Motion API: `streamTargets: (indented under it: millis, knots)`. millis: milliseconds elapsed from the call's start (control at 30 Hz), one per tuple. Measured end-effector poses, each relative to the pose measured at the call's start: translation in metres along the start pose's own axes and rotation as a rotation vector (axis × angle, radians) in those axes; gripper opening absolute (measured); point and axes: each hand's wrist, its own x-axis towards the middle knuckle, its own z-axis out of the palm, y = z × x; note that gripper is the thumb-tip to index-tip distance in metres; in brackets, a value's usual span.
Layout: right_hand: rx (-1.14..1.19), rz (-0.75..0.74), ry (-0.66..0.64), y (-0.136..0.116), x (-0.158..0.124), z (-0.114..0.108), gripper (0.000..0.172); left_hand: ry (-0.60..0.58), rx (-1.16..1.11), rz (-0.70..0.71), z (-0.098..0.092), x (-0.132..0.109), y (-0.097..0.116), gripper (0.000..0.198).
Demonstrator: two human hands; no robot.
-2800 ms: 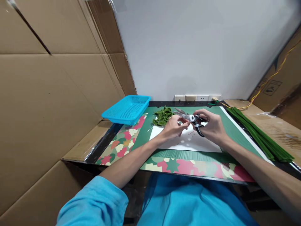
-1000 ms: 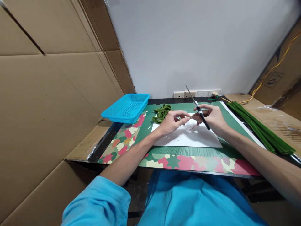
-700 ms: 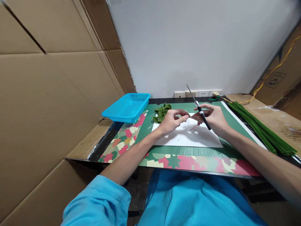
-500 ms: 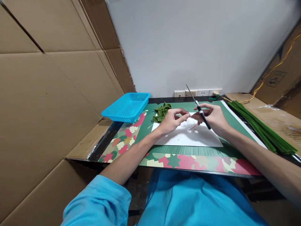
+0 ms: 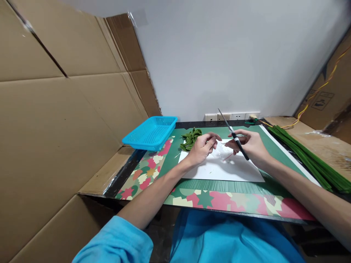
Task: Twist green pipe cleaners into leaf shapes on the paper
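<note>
My right hand [image 5: 250, 146] is closed around a slim pointed tool [image 5: 239, 145] with a black handle, a white band and a long grey metal tip aimed up and away. Its thumb and forefinger also meet at a tiny whitish bit too small to name. A short gap to the left, my left hand [image 5: 203, 148] has its fingers curled together; what they hold, if anything, is hidden. Both hands hover over a white sheet [image 5: 223, 173], where a crumpled clear plastic piece [image 5: 223, 151] and a thin reddish stick [image 5: 227, 157] lie. Beside my left hand is a pile of curled green fuzzy stems [image 5: 190, 138].
A blue perforated basket [image 5: 150, 133] stands at the back left. Long green pipe cleaners [image 5: 307, 159] lie along the right edge. Beneath the sheet is a green mat [image 5: 167, 160] with a patterned border. Wall sockets [image 5: 238, 116] and a yellow cable [image 5: 318, 91] are behind; cardboard [image 5: 41, 146] walls the left.
My hands, whose fingertips met before, are now slightly apart. The left fingers have curled in more. The whole view has tipped up a little, so the table sits lower.
</note>
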Motion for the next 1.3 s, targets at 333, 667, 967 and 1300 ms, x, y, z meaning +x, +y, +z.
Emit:
streamTargets:
  millis: [333, 667, 967, 1300]
  knots:
    - [-0.016, 0.000, -0.001, 0.0013, 0.0008, -0.0029, 0.060, 0.028, 0.007, -0.025, 0.0014, 0.0010, 0.0044, 0.052]
    - [0.007, 0.017, 0.003, 0.0001, 0.0005, -0.0015, 0.060, 0.016, 0.033, 0.004, -0.0016, -0.0004, 0.0065, 0.054]
    - [0.007, 0.027, 0.005, -0.0012, -0.0003, -0.0007, 0.059, 0.014, -0.025, 0.002, -0.0033, 0.0008, 0.0020, 0.050]
    - [-0.005, 0.037, 0.011, -0.0028, -0.0013, 0.0003, 0.059, 0.049, -0.080, -0.003, -0.0004, 0.0015, 0.0063, 0.055]
